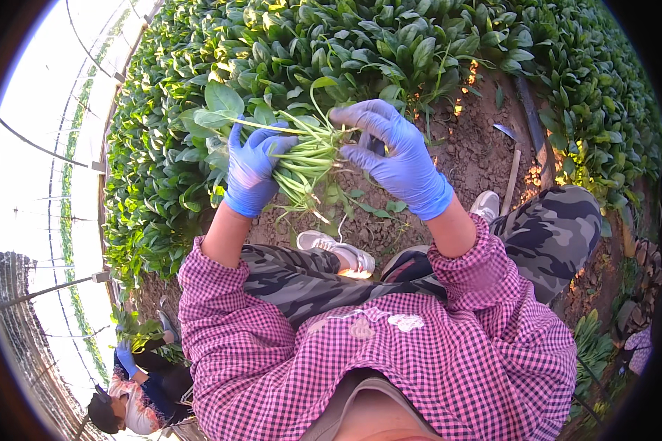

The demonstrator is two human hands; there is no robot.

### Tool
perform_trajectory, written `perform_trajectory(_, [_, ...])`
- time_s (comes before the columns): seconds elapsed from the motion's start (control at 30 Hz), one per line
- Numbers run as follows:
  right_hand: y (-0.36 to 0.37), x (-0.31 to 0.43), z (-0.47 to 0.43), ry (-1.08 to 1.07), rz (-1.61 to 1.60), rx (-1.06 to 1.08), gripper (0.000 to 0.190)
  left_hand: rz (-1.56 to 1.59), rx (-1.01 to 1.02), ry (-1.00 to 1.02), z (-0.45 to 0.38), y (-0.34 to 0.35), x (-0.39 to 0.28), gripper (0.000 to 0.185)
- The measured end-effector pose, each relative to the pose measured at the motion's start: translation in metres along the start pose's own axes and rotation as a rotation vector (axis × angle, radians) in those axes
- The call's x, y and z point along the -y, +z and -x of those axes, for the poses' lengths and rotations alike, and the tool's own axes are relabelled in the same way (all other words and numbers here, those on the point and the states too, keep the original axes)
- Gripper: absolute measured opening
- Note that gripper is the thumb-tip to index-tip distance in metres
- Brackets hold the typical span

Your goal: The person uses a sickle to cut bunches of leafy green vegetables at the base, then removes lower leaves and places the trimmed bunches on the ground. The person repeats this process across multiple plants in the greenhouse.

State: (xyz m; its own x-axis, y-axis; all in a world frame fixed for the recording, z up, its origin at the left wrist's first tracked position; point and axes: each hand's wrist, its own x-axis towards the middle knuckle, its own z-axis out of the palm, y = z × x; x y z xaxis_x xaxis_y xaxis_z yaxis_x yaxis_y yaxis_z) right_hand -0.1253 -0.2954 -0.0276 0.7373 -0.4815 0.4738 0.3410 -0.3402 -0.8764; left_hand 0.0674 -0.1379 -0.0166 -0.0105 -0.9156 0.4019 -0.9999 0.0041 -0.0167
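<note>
A bunch of leafy greens that look like spinach (309, 157) is held sideways, its leaves to the left and its root ends to the right. My left hand (256, 162), in a blue glove, is closed around the stems near the leaves. At the root ends is my right hand (394, 149), gloved alike, with fingers curled and apart beside the roots; whether they pinch a root or stem is unclear. One long-stemmed leaf (215, 117) lies across the top of my left fingers.
Dense growing greens (309, 49) stand ahead and at both sides. A tool with a metal blade and wooden handle (511, 176) lies on the soil (463, 160) near a dark strip (531, 121). A co-worker (143, 391) holds greens at lower left. Cut greens (590, 347) lie lower right.
</note>
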Motion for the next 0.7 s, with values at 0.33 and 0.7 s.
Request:
perform_trajectory(0.33, [-0.016, -0.011, 0.009, -0.023, 0.372, 0.187, 0.022, -0.024, 0.151, 0.087, -0.004, 0.003, -0.013, 0.035])
perform_trajectory(0.7, [-0.092, -0.049, 0.033, 0.227, 0.806, 0.270, 0.034, 0.179, -0.002, 0.014, 0.001, 0.015, 0.011, 0.040])
